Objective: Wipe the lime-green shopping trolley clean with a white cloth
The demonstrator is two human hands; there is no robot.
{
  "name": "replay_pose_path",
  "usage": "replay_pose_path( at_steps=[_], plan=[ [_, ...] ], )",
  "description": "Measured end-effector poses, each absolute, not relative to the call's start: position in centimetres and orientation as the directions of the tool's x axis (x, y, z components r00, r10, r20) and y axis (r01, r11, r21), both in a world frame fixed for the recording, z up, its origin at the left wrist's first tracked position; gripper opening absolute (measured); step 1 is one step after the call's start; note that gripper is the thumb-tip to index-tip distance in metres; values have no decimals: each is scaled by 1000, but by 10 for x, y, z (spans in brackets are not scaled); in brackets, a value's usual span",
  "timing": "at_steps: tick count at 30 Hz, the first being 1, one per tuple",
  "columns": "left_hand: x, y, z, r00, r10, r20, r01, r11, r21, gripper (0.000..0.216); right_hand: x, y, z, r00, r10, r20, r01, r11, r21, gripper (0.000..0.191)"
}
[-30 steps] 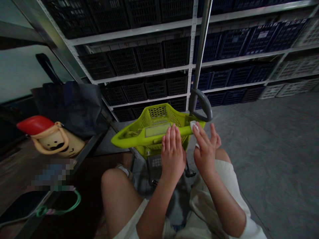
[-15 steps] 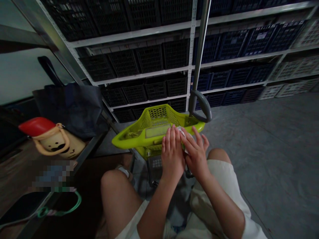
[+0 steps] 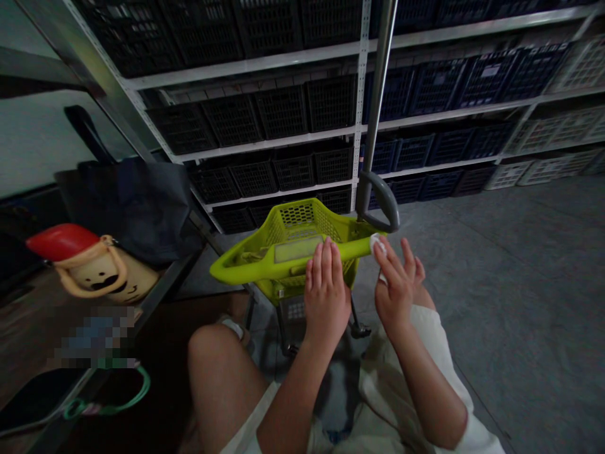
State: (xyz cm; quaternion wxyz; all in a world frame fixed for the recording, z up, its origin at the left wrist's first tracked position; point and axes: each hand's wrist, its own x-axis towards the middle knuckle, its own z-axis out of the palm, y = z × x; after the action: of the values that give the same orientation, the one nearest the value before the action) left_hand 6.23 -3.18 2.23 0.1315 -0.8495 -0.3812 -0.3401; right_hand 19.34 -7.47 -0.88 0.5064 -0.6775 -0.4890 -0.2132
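Observation:
A lime-green shopping cart stands before my knees, its handle toward me. My left hand lies on the middle of the handle, fingers stretched flat and side by side; its thumb is hidden. At the handle's right end, my right hand presses a crumpled white tissue against the green plastic. The tissue is pinched under the index finger and thumb side, while the other fingers spread outward. Part of the tissue is covered by the fingers.
A grey pole with a looped grip rises at the cart's right. On the left table are a red-topped cylindrical bag with a face, a dark tote bag, a phone-like dark slab and a green cord. Crate shelves stand behind.
My right hand has slid right along the handle with the tissue, away from my left hand, to the handle's right end. My left hand has stayed on the middle.

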Motion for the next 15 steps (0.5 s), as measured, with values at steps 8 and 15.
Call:
replay_pose_path(
  at_steps=[8, 15],
  plan=[
    [65, -32, 22, 463, 552, 694, 742, -669, 38, 76, 252, -33, -11, 787, 476, 393, 144, 477, -867, 47],
    [67, -21, 13, 374, 502, 780, 767, -640, 44, 66, 273, -22, 19, 532, 628, 568, 244, 529, -813, 23]
  ],
)
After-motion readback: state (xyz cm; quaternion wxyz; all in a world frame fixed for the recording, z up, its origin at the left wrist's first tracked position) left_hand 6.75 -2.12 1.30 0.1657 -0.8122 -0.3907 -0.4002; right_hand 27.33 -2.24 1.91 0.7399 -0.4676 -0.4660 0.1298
